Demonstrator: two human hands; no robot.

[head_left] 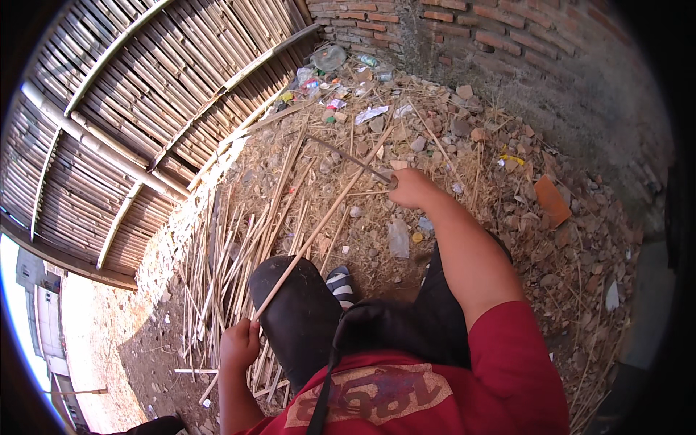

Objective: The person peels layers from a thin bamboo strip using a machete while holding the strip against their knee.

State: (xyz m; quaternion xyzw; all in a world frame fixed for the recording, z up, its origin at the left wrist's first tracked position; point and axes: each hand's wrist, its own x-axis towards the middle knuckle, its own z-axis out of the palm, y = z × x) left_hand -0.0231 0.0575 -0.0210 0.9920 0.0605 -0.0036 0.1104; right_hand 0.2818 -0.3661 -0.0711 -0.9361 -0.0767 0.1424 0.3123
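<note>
My left hand [239,346] is closed around a long, thin bamboo strip [319,223], which slants up and away to the right across my left knee. In my closed right hand [413,190] is a long, narrow knife [351,157], its dark blade pointing to the far left. The blade crosses the strip near its far end; whether the two touch I cannot tell. Beside my left leg lies a loose pile of split bamboo strips [230,268].
A slatted bamboo wall [174,80] rises at the left, and a brick wall [493,36] stands at the back and right. Rubble, dry straw and litter cover the ground. An orange-brown tile piece [552,201] and a clear plastic bottle [398,238] lie on it.
</note>
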